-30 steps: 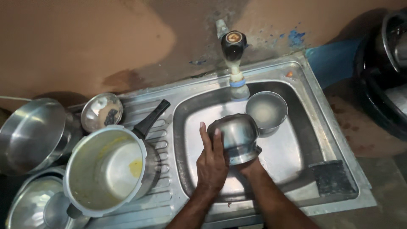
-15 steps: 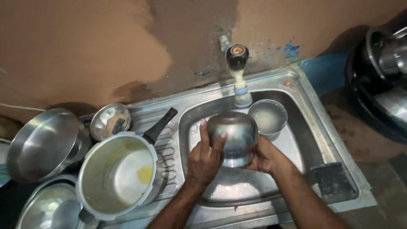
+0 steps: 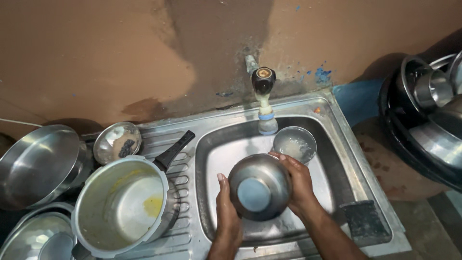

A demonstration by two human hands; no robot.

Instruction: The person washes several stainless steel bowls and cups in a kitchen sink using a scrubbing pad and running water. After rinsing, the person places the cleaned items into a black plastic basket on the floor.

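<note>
I hold a round steel pot [image 3: 259, 186] upside down over the basin of a steel sink [image 3: 337, 144], its base facing me. My left hand [image 3: 227, 210] presses flat against the pot's left side. My right hand [image 3: 299, 181] cups its right side. A small steel bowl [image 3: 294, 144] holding cloudy water sits in the basin just behind the pot, under the tap [image 3: 263, 89].
A pressure cooker pot [image 3: 122, 203] with a black handle and yellow residue stands on the drainboard. Steel bowls [image 3: 117, 141] and pans [image 3: 36, 163] lie to its left. A dark scrub pad [image 3: 364, 221] rests on the sink's right rim. Stacked steel vessels [image 3: 433, 110] fill a black tub at right.
The pot has been turned so its base faces up toward me, and both hands have shifted around its sides. The view has moved closer to the sink.
</note>
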